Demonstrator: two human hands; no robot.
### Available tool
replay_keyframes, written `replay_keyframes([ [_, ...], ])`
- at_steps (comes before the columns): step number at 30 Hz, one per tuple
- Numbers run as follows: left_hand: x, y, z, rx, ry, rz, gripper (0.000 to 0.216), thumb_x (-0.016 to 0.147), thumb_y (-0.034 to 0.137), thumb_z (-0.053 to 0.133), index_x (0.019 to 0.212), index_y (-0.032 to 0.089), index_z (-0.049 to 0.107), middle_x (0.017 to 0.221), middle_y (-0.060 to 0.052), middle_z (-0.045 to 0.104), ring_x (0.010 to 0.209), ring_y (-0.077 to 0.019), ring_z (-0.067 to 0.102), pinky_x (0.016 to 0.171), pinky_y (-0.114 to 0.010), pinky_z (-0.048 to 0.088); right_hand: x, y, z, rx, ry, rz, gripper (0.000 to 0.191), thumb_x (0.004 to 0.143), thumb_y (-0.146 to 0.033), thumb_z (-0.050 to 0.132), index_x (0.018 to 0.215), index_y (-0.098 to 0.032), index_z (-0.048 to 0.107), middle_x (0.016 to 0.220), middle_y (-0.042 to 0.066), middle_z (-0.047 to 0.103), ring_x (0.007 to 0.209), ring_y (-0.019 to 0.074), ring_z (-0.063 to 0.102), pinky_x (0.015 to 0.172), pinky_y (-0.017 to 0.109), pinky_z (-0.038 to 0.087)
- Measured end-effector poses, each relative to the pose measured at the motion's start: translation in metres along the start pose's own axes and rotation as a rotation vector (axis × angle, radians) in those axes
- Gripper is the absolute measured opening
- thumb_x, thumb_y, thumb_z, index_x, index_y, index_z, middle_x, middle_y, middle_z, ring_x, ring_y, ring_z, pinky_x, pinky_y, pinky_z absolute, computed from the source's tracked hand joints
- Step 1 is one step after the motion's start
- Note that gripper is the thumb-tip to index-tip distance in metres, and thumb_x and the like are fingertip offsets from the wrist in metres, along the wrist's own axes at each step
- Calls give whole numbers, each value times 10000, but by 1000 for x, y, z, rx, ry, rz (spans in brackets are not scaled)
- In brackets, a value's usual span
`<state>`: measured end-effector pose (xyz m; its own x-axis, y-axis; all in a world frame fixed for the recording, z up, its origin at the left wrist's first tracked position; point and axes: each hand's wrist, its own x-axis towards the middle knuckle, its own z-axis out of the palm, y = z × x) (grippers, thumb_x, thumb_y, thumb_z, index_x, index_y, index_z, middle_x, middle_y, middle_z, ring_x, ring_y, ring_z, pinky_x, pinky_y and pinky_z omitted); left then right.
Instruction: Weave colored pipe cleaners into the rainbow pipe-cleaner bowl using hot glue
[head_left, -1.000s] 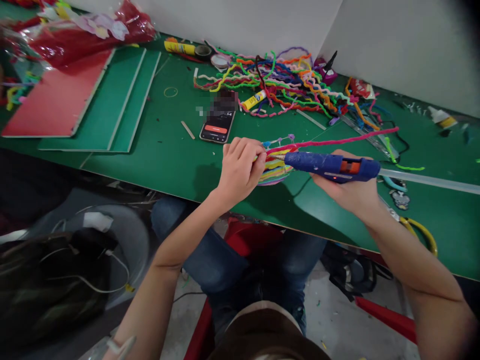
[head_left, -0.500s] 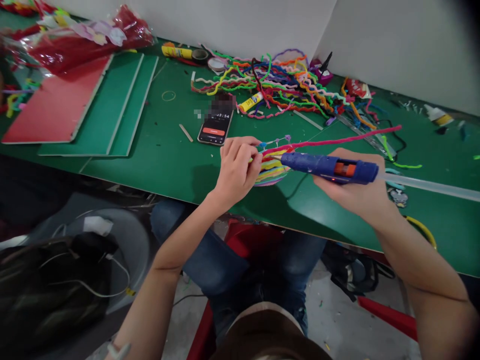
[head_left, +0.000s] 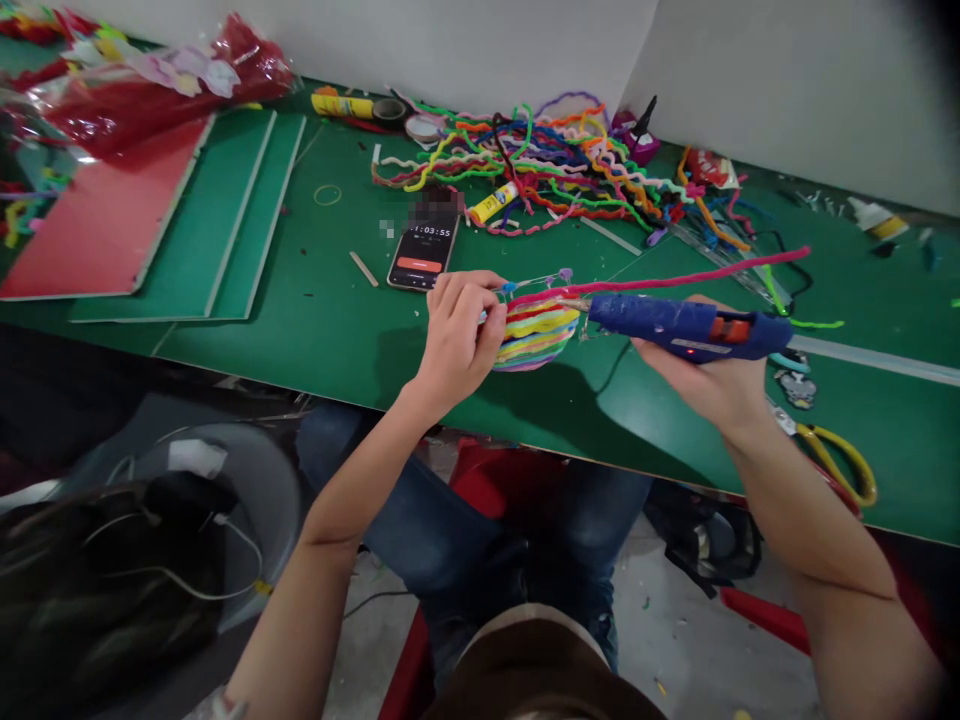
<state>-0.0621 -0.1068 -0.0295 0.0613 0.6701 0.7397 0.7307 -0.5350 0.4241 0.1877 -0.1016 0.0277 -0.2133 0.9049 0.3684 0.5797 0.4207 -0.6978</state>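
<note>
My left hand (head_left: pixel 463 330) is closed on the left end of a striped pipe-cleaner piece (head_left: pixel 536 335), made of rows in red, yellow, green, blue and purple. A long pinkish-red pipe cleaner (head_left: pixel 697 273) runs along its top edge, its free end reaching out to the right. My right hand (head_left: pixel 712 385) grips a blue hot glue gun (head_left: pixel 675 325) with a small red light lit. The gun's nozzle is by the upper right of the striped piece; whether it touches cannot be told. A clear glue stick (head_left: pixel 877 358) sticks out of the gun's back.
A phone (head_left: pixel 424 245) lies just beyond my left hand. Behind are a heap of colourful pipe cleaners (head_left: pixel 555 165) and a yellow glue tube (head_left: pixel 493 203). Yellow-handled scissors (head_left: pixel 836 455) lie at the front right edge. Red and green boards (head_left: pixel 112 225) lie at left.
The glue gun has moved right along the red pipe cleaner, its nozzle going from beside my left fingers to the piece's right side. More of the scissors shows.
</note>
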Motion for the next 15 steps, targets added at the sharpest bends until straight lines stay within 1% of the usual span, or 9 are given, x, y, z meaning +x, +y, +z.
replay_keyframes([
  [5, 0, -4, 0, -16, 3, -30, 235, 969, 334, 304, 788, 223, 405, 979, -68, 635, 909, -185, 573, 827, -379, 437, -3, 11, 2, 18, 24, 29, 258, 671, -289, 726, 609, -220, 486, 538, -41, 530, 499, 114, 483, 479, 261, 415],
  [9, 0, -9, 1, -16, 10, -43, 272, 974, 378, 280, 781, 225, 397, 962, -63, 636, 918, -188, 577, 826, -379, 440, -1, 19, 5, 47, 74, 81, 219, 663, -302, 727, 633, -215, 528, 575, -26, 581, 542, 137, 536, 520, 283, 458],
  [15, 0, -13, 1, -44, 14, -37, 251, 966, 364, 302, 769, 230, 379, 958, -53, 643, 910, -185, 581, 822, -368, 433, 6, 23, 9, 87, 68, 167, 218, 633, -330, 729, 618, -207, 549, 579, -9, 581, 532, 145, 539, 530, 309, 475],
])
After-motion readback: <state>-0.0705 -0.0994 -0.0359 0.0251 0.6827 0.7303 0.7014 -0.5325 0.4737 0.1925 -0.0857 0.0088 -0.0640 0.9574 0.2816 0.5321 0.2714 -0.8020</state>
